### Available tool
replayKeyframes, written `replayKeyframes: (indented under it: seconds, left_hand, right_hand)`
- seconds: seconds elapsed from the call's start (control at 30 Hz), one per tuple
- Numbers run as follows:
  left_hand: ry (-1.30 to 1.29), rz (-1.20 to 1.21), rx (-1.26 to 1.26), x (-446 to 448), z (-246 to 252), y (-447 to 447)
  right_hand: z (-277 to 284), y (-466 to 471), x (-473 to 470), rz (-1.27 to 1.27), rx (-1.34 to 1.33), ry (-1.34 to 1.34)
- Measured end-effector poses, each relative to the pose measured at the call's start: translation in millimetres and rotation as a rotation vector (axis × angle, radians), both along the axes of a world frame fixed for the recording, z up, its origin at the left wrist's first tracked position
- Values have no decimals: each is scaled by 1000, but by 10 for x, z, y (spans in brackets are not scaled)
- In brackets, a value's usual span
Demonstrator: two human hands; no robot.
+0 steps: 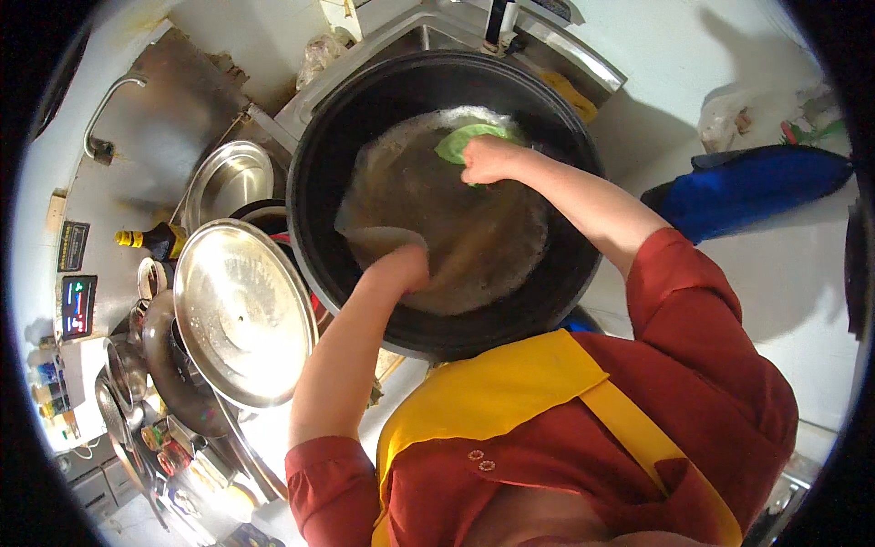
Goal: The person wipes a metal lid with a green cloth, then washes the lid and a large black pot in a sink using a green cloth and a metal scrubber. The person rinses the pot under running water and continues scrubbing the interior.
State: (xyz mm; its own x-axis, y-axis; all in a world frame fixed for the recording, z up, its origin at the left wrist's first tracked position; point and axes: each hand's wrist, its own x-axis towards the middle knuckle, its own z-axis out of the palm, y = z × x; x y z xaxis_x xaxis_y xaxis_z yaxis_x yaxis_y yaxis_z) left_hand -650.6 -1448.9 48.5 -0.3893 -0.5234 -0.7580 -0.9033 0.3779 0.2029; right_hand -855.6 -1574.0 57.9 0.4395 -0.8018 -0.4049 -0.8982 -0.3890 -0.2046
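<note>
A large round black tub [321, 137] holds murky brownish water [472, 239] with white foam along its far edge. In the upper right part of the tub, my right hand [489, 158] is closed around a green cloth [472, 137] that looks like a scrubbing cloth. My left hand [403, 267] reaches into the tub's lower left, its fingers blurred and partly hidden. Beside it shows a pale curved shape [383, 239]; I cannot tell whether it is an object or a reflection, nor whether my left hand holds it.
Behind the tub is a stainless steel sink [410, 41] with a faucet [497, 31]. At left stand a round metal lid [239, 308], a metal basin [232, 181] and a dark bottle with a yellow cap [160, 241]. Blue gloves [745, 191] hang at right.
</note>
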Motion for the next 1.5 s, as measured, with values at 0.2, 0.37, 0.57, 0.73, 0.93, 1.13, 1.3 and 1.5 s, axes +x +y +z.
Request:
replayKeyframes:
  seconds: [0.2, 0.37, 0.57, 0.73, 0.93, 1.13, 1.3, 1.5]
  left_hand:
    - [140, -36, 1, -134, -209, 147]
    - [42, 75, 95, -186, -163, 379]
    - [71, 92, 154, -173, 193, 552]
    - [42, 101, 162, -185, 412, 536]
    - [0, 424, -18, -116, 286, 439]
    - [99, 572, -131, -95, 124, 327]
    - [113, 319, -138, -183, 331, 537]
    - [145, 229, -189, 71, 668, 738]
  right_hand:
    - [-197, 560, 765, 394, 206, -511]
    - [-952, 703, 1071, 804, -69, -536]
    - [-1307, 215, 1297, 675, -259, -303]
    - [-1195, -381, 911, 163, -177, -317]
    - [-676, -367, 452, -53, -348, -594]
    - [-713, 491, 873, 193, 186, -495]
    - [-1127, 467, 1080, 99, 246, -833]
    - [-1098, -392, 971, 29, -258, -297]
